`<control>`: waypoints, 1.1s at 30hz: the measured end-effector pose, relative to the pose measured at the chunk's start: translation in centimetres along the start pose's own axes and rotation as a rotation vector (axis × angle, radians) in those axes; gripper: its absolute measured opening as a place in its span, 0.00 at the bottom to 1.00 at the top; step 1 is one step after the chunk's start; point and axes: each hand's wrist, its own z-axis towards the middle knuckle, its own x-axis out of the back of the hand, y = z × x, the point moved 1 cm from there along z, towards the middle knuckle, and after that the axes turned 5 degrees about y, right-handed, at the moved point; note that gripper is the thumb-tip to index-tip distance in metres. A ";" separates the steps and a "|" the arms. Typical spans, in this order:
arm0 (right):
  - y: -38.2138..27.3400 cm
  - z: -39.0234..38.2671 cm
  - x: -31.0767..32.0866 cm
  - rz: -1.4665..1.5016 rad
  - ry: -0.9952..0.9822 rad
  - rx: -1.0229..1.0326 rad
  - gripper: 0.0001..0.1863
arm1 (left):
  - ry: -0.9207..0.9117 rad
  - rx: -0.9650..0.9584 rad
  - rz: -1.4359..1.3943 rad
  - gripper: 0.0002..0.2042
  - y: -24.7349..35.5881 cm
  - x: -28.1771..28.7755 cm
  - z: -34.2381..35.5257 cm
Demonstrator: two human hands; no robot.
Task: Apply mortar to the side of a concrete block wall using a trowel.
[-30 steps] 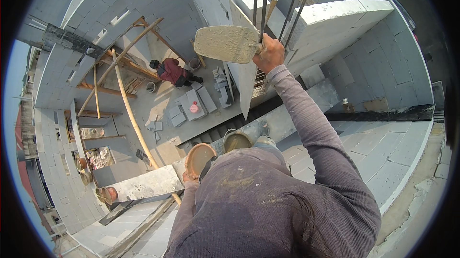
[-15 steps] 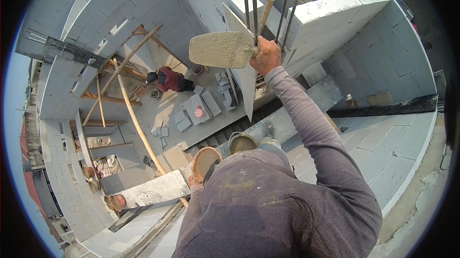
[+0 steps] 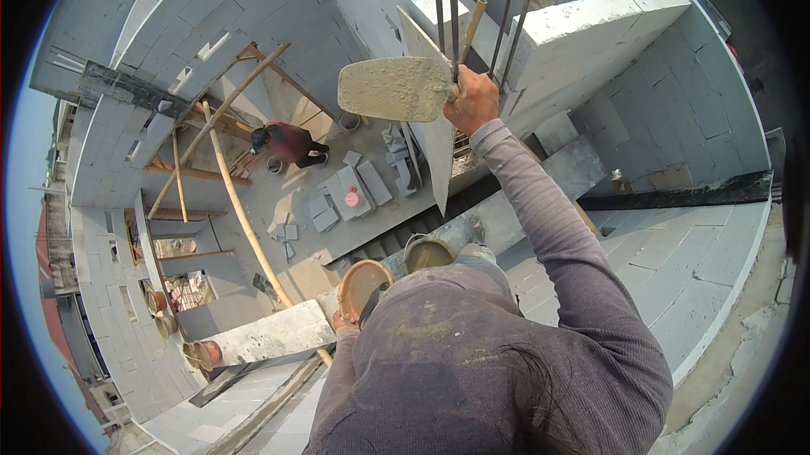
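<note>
My right hand (image 3: 474, 102) is raised beside steel rebar rods and closed round the handle of a trowel. The mortar-smeared trowel blade (image 3: 393, 89) points left, flat side showing. Just behind it stands a thin upright board (image 3: 440, 147) against the end of a block wall. Low by my body, my left hand (image 3: 343, 321) grips the rim of an orange-brown bucket (image 3: 361, 284); only part of that hand shows. Grey mortar seems to be inside the bucket. A second bucket (image 3: 427, 253) with grey contents stands next to it, near my leg.
Vertical rebar (image 3: 515, 20) and a bamboo pole (image 3: 474, 26) rise by the wall end. Below, a co-worker (image 3: 287, 143) stands near stacked grey blocks (image 3: 348, 195). Bamboo scaffolding (image 3: 232, 193) crosses at left. A white beam (image 3: 274, 333) carries a bucket (image 3: 201, 355).
The co-worker below has leaned and shifted slightly. My view has moved a little; the trowel and both my hands keep nearly the same places.
</note>
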 end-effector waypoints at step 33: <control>0.8 -0.2 -1.1 0.005 0.027 0.016 0.14 | -0.062 0.149 -0.164 0.15 -1.3 0.5 1.2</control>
